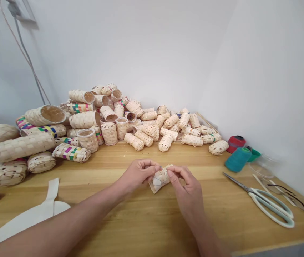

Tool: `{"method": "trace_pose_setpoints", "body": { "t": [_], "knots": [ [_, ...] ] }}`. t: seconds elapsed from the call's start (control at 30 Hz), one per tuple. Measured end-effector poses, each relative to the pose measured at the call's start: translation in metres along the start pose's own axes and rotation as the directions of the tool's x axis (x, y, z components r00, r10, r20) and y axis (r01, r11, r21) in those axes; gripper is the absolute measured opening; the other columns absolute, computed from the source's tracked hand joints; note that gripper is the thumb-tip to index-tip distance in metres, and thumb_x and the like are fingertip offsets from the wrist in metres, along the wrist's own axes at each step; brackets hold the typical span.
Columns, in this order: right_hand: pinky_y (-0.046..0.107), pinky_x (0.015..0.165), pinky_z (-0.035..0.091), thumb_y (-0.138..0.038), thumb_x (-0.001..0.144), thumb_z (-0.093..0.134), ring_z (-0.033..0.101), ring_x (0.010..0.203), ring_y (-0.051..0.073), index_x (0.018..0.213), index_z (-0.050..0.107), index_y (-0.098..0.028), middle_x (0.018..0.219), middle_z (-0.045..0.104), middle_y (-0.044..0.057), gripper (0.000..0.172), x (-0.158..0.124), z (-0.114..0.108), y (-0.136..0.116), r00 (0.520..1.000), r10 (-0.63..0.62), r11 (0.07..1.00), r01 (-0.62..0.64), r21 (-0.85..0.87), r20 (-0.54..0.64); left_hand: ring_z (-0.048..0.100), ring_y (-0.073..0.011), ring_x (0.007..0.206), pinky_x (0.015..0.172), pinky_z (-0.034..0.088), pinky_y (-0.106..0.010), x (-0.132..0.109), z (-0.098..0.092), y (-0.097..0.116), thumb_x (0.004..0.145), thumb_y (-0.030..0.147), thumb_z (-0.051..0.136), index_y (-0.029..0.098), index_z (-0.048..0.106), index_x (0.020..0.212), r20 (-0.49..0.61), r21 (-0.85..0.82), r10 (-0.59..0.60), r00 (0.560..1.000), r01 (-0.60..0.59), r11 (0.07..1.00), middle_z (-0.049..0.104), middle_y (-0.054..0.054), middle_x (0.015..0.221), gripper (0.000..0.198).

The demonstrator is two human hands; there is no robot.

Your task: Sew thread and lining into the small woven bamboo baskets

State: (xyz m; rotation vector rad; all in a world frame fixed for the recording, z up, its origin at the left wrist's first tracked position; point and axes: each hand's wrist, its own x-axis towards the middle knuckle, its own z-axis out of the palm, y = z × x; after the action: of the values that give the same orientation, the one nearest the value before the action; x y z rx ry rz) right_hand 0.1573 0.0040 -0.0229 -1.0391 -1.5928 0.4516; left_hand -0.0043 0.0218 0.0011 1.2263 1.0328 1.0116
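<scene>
Head view looks down on a wooden table (pixel 101 159), where the person's left hand (pixel 138 175) and right hand (pixel 188 189) meet near the middle, close to the near edge. Held between them is a small woven tube (pixel 159 181) of pale strips, with thin dark lines across its face. Its long axis lies on a slant, from a low end at near left up to a high end at far right. The left fingers (pixel 152 166) are curled together and pinch the tube's upper left side, while the right fingers (pixel 175 172) clamp its far right end. The right hand sits nearer that raised end, the left nearer the middle. Beyond the hands, a pile of woven tubes (pixel 130 121) is heaped against the wall; scissors (pixel 264 203) and a teal spool (pixel 237 159) lie to the right.
</scene>
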Motion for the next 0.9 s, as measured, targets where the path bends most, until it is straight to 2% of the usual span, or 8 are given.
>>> {"method": "trace_pose_setpoints", "body": {
  "t": [0.23,0.9],
  "knots": [
    [0.028,0.072,0.046,-0.025,0.087,0.056,0.059,0.080,0.017,0.090,0.070,-0.023,0.080,0.065,0.002,0.015,-0.0012,0.0015,0.0015,0.997,-0.039,0.999,0.039,-0.001,0.066,0.029,-0.0048,0.042,0.044,0.019,-0.020,-0.0007,-0.0001,0.0013,0.066,0.045,0.069,0.012,0.060,0.069,0.004,-0.008,0.014,1.000,-0.014,1.000,0.042,0.007,0.044,0.034],
    [0.028,0.068,0.047,-0.025,0.086,0.056,0.059,0.075,0.017,0.089,0.071,-0.022,0.078,0.064,0.002,0.016,-0.0011,0.0023,0.0006,0.998,-0.018,1.000,0.016,0.027,0.062,0.027,-0.0051,0.043,0.044,0.017,-0.020,-0.0038,0.0002,0.0026,0.069,0.042,0.067,0.012,0.058,0.069,0.028,-0.035,0.018,0.999,-0.017,0.999,0.042,0.007,0.044,0.031]
  ]
}}
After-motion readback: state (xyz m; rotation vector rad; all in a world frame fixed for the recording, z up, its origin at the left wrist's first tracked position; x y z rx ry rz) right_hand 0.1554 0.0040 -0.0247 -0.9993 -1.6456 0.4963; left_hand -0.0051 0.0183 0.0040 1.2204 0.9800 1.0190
